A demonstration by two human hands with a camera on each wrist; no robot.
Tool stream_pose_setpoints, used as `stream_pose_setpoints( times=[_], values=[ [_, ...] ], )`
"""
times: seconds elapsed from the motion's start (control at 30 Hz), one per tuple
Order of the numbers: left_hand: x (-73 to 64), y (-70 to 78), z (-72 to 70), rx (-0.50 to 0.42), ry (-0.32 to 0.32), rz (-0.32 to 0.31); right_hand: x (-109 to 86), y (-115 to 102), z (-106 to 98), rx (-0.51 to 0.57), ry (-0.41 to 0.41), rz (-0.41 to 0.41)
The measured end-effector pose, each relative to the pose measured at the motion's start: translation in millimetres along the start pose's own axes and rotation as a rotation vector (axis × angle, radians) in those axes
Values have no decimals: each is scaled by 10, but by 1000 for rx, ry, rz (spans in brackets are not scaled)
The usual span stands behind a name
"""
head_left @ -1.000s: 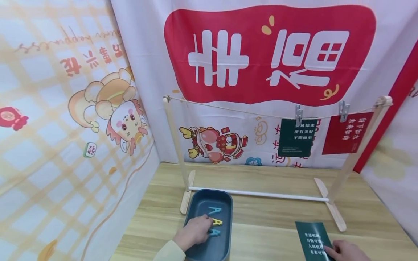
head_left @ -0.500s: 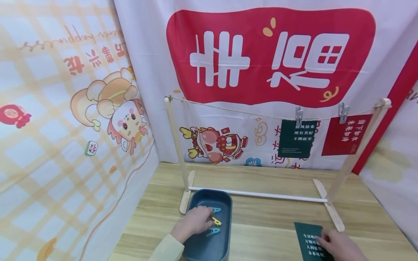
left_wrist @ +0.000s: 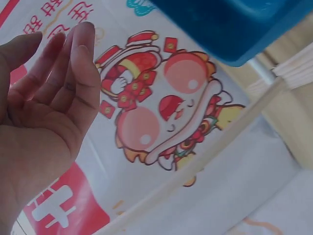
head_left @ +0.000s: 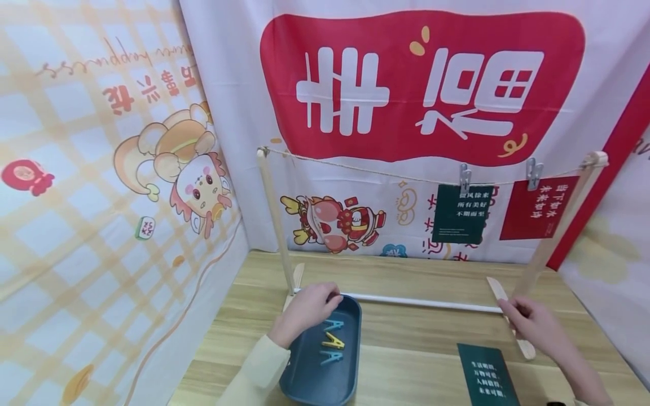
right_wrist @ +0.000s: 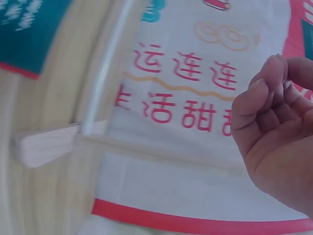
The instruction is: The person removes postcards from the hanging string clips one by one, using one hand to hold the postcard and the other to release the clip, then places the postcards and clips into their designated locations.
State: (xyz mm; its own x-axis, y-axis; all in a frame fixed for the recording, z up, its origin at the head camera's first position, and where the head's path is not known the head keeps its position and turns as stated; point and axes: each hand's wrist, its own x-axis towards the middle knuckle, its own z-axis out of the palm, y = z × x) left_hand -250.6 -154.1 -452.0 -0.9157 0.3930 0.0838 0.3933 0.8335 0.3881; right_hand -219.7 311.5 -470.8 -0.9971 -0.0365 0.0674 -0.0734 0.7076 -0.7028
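Observation:
My left hand [head_left: 311,309] is raised over the far end of a dark blue tray [head_left: 317,386], its fingers loosely bent. In the left wrist view, nothing lies between the thumb and fingers of that hand [left_wrist: 54,112]. Inside the tray are two blue clothespins [head_left: 332,357] and a yellow clothespin [head_left: 333,340]. My right hand [head_left: 533,324] is lifted by the right foot of a wooden stand, fingers loosely curled. No object shows in its grasp in the right wrist view. A dark green card [head_left: 487,372] with white writing lies on the table in front of it.
The wooden stand [head_left: 271,214] carries a slack string [head_left: 355,169] and a low white crossbar [head_left: 431,303]. Metal clips [head_left: 465,179] hold a green card [head_left: 457,225] and a red card [head_left: 530,223] on the string's right half. Printed cloth [head_left: 406,96] hangs behind.
My right hand has let go of the green card and risen away from it. The left hand has moved up from the clothespins toward the tray's far end; the yellow clothespin lies slightly turned.

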Motion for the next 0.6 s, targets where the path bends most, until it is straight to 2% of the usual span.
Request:
stream_pose_setpoints(
  times=[0.13,0.33,0.47,0.6],
  values=[
    [76,121,-91,-4,34,53,37,-122,-77,36,90,-78],
    [247,328,-239,40,115,177,129,-291,-203,54,174,-205],
    [371,479,-387,73,180,275,195,-432,-277,73,211,-227],
    [505,626,-544,132,265,357,273,-575,-290,108,216,-209]
  ],
)
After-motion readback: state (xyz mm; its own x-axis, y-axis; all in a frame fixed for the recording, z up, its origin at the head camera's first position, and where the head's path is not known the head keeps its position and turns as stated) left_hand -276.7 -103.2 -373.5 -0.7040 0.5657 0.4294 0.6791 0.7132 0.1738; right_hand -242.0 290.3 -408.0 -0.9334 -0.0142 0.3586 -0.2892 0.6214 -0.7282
